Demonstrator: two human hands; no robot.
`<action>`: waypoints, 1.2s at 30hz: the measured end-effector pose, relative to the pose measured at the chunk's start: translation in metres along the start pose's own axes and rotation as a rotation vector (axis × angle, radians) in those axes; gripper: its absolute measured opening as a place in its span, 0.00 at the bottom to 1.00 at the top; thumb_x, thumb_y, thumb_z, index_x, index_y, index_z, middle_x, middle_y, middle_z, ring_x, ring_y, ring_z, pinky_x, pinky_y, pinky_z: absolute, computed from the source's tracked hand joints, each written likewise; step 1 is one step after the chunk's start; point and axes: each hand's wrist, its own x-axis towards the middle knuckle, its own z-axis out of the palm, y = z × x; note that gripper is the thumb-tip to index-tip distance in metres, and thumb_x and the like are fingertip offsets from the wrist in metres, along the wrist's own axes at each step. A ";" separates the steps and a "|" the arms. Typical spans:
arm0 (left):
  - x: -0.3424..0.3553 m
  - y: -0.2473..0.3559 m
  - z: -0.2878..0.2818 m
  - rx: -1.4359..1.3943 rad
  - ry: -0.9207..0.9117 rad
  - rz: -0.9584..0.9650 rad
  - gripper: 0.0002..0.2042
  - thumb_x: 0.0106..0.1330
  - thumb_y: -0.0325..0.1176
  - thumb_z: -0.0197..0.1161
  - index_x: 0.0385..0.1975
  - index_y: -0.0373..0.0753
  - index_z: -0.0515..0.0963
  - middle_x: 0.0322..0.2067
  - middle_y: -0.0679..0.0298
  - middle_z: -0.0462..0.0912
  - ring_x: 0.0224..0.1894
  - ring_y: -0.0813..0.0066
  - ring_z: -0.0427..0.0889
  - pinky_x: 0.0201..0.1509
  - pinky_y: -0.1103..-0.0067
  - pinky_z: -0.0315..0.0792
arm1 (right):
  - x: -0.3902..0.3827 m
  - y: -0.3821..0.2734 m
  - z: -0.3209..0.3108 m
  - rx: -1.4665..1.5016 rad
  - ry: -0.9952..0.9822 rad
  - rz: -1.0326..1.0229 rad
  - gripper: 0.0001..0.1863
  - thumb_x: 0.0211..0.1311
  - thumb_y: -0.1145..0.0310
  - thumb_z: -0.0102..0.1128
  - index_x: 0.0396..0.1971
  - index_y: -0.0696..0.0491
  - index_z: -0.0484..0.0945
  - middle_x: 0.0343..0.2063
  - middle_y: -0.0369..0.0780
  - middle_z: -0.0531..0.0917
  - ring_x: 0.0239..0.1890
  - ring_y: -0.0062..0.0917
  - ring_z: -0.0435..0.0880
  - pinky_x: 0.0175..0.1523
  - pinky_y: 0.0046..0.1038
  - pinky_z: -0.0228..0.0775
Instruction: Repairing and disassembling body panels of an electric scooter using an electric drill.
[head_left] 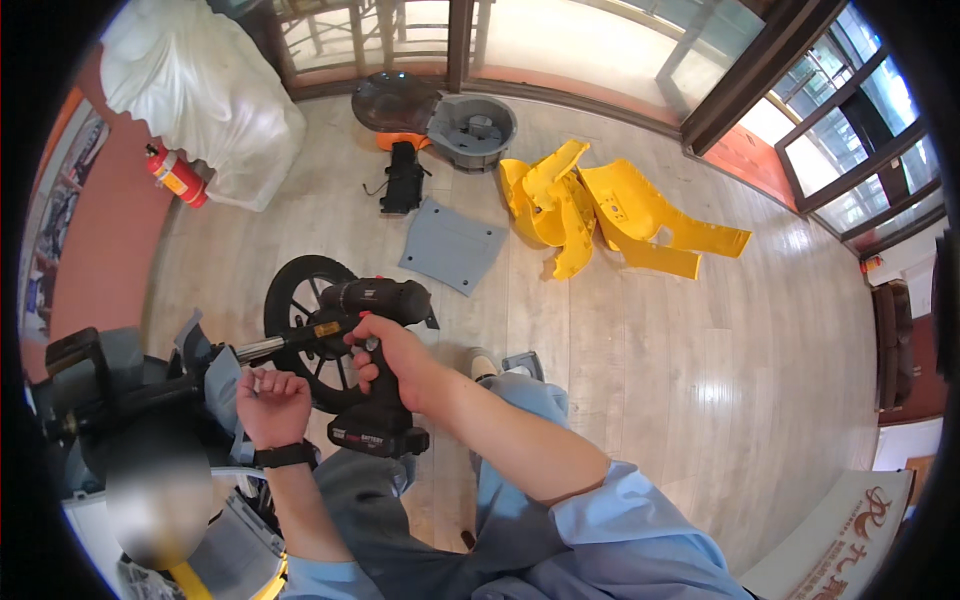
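Note:
My right hand (pixel 388 362) is wrapped around the handle of a black cordless drill (pixel 385 300), its battery pack low and its body held above a spoked wheel with a black tyre (pixel 283 285). My left hand (pixel 273 405), a dark band on its wrist, is closed with curled fingers beside a grey plastic panel (pixel 222 385); what lies in the fingers, if anything, is hidden. A metal fork tube (pixel 262 348) runs from the wheel toward the dark handlebar (pixel 130 400) of a partly stripped scooter-like vehicle at the left.
Yellow body panels (pixel 645 215) lie on the wooden floor ahead. Nearby are a flat grey panel (pixel 453 245), a black bracket (pixel 403 180), a grey tub (pixel 475 150) and a dark seat (pixel 393 102). A fire extinguisher (pixel 177 177) stands by a white plastic-wrapped bundle (pixel 215 100).

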 end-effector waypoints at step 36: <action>-0.018 -0.022 0.013 0.080 0.038 -0.056 0.09 0.61 0.36 0.52 0.19 0.45 0.66 0.15 0.73 0.60 0.18 0.80 0.60 0.23 0.81 0.57 | -0.002 -0.004 -0.001 -0.157 0.059 0.065 0.11 0.53 0.60 0.54 0.32 0.51 0.73 0.16 0.31 0.69 0.14 0.15 0.65 0.24 0.23 0.64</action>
